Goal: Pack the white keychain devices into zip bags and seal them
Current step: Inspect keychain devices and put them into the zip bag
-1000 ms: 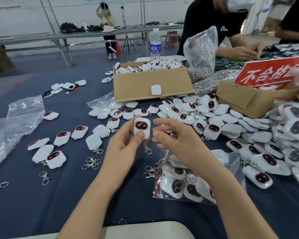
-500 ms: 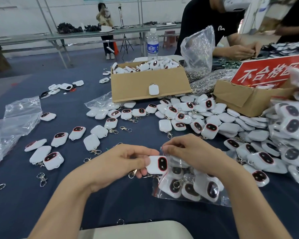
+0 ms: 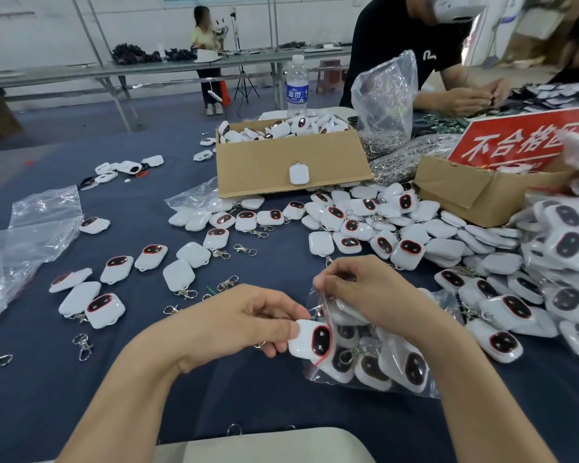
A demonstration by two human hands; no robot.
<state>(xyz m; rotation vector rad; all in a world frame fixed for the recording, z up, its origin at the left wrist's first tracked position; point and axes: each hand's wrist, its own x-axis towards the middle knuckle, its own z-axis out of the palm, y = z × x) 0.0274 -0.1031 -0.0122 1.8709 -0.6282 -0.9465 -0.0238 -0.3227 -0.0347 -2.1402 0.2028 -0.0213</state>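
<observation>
My left hand (image 3: 244, 324) pinches a white keychain device (image 3: 311, 339) with a dark red-rimmed face, its end at the mouth of a clear zip bag (image 3: 375, 362). The bag lies on the dark blue table and holds several devices. My right hand (image 3: 361, 292) pinches the bag's upper lip by the red zip line and holds the mouth apart. Many loose white devices (image 3: 398, 228) lie spread across the table beyond my hands, and a few more (image 3: 104, 309) lie to the left.
A cardboard box (image 3: 291, 162) full of devices stands at the back centre beside a water bottle (image 3: 296, 86). A second box (image 3: 482, 192) with a red sign is at right. Empty clear bags (image 3: 30, 235) lie at left. Loose metal clasps (image 3: 82, 345) are scattered. Another person works opposite.
My left hand brought the device down from in front of me to the bag's mouth, turning it sideways. My right hand dropped to the bag and took hold of its lip.
</observation>
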